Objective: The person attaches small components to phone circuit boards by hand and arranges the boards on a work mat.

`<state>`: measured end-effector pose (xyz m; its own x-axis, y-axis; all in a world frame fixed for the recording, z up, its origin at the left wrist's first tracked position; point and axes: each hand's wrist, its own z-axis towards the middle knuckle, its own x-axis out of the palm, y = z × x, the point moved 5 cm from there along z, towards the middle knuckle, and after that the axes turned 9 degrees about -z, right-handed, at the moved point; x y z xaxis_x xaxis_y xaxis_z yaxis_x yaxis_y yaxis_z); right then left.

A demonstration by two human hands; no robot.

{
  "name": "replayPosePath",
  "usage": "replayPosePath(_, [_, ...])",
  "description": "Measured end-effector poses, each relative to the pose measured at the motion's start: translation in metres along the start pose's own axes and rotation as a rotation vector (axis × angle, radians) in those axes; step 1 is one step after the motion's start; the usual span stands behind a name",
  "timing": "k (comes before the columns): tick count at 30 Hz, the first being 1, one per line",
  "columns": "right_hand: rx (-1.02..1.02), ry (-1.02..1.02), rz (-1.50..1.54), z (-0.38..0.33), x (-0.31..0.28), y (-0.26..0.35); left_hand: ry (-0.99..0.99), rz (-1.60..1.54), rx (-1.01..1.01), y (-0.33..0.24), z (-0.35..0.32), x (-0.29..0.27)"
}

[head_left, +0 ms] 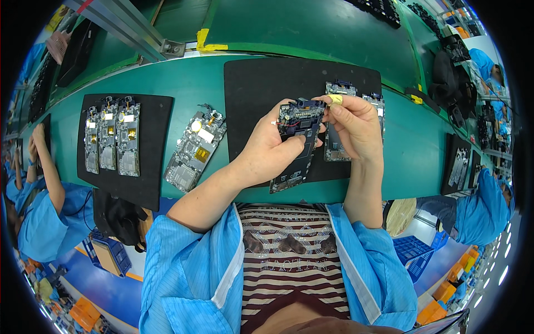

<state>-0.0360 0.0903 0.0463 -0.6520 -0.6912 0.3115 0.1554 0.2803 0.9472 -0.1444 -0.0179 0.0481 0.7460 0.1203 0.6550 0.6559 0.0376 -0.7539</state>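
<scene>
My left hand [266,149] is wrapped round a dark circuit board [300,160], thumb across its face, and holds it tilted above the black mat. Dark blue-purple parts and thin red wires show at the board's upper end. My right hand [356,123] is closed in a pinch by that end's right corner. At its fingertips is a small yellow piece [335,99]; whether it is held or stuck on a finger I cannot tell. Behind my hands, another circuit board [340,89] lies on the mat, partly covered, with one more [378,103] beyond my right hand.
A black mat [256,75] lies under my hands on the green table [194,83]. Left of it rests a loose circuit board [196,149]. Three more boards [128,142] lie on a second mat [158,119]. A metal post [130,28] stands at the back left. Co-workers [53,217] sit at both sides.
</scene>
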Motion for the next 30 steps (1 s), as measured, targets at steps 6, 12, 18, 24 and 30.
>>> replayPosePath(6, [-0.057,0.002,-0.021,0.0006,-0.0004,-0.0011,0.003,0.020,-0.006,-0.0002,-0.0003,0.0028])
replayPosePath(12, [-0.064,-0.012,-0.024,0.0004,0.0010,-0.0005,-0.008,0.015,-0.013,0.0015,-0.0008,0.0019])
replayPosePath(18, [-0.052,-0.032,-0.026,0.0006,0.0023,0.0006,-0.015,0.020,-0.008,0.0017,-0.0007,0.0015])
replayPosePath(24, [-0.063,-0.037,-0.023,0.0007,0.0019,-0.0010,-0.013,0.055,0.001,0.0023,-0.0005,0.0010])
replayPosePath(30, [-0.089,-0.054,-0.027,0.0003,0.0010,-0.0031,-0.026,0.076,0.005,0.0023,-0.0013,0.0016])
